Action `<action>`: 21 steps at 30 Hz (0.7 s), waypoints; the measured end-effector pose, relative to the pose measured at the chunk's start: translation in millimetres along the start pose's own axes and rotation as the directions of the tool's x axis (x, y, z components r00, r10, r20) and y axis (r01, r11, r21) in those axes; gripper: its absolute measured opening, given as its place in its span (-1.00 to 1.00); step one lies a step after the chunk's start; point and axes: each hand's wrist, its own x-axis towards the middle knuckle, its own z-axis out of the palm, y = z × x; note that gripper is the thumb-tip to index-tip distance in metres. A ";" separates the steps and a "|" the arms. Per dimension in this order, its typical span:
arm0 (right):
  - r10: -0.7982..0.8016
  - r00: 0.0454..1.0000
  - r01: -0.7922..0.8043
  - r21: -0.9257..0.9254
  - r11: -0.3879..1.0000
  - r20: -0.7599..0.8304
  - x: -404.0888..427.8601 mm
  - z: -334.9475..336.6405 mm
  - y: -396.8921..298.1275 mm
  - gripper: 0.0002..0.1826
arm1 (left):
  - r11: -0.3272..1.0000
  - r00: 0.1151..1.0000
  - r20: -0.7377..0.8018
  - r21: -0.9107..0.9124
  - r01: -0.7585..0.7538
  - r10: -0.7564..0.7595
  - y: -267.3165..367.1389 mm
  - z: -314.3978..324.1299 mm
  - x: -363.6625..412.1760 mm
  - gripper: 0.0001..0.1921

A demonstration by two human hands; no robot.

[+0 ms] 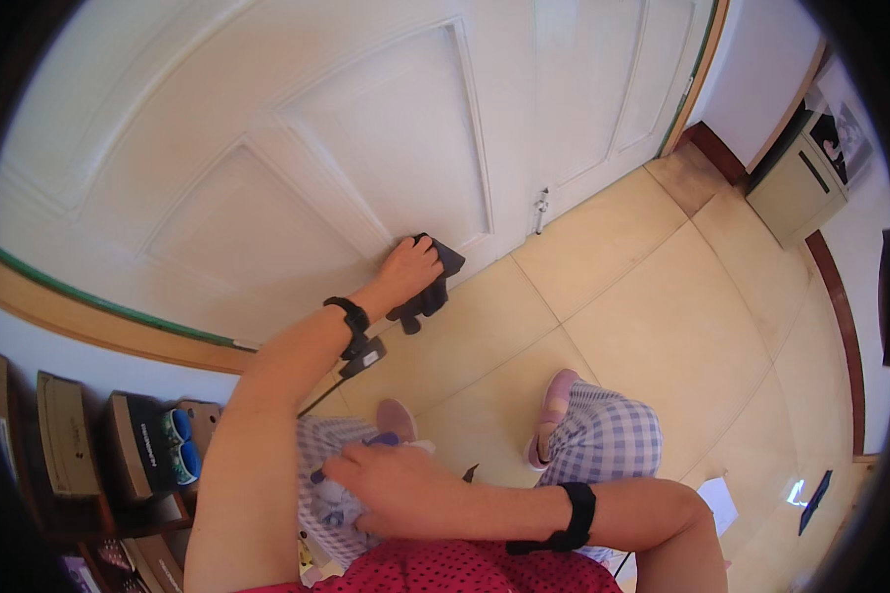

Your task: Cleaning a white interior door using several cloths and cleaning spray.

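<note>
My left hand (411, 268) presses a dark cloth (432, 293) against the lower part of a white panelled door (386, 141). Part of the cloth hangs loose below my fingers. In front of my lap, my right hand (389, 478) grips what looks like a spray bottle (334, 504), with a clear body and a purple top. Much of the bottle is hidden behind my fingers.
Shoe boxes (67, 430) and blue patterned footwear (182, 448) fill a shelf at the left. A small metal bolt (541, 211) sits low on the door. At the far right stands a beige cabinet (797, 185). Paper (718, 504) lies on the tiled floor (638, 296).
</note>
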 end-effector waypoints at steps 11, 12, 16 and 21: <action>-0.050 0.996 0.058 -0.113 0.992 0.073 0.1 -6.9 -40.9 -0.53 | 0.964 0.969 -0.184 0.239 -0.117 0.163 -111.8 -261.5 -12.8 -0.95; -0.020 0.993 0.033 -0.120 0.992 0.112 2.2 -9.2 -42.2 -0.55 | 0.950 0.950 -0.241 0.284 -0.126 0.198 -123.8 -287.0 -16.4 -0.95; -0.152 0.987 0.156 -0.145 0.977 0.044 1.5 11.7 -15.5 -0.51 | 0.894 0.946 -0.188 0.415 -0.169 0.266 -144.2 -354.0 -28.2 -0.95; -0.095 0.994 0.105 -0.200 0.974 0.059 0.8 10.3 -4.3 -0.51 | 0.878 0.922 -0.324 0.478 -0.033 0.211 -165.6 -415.2 -48.6 -0.94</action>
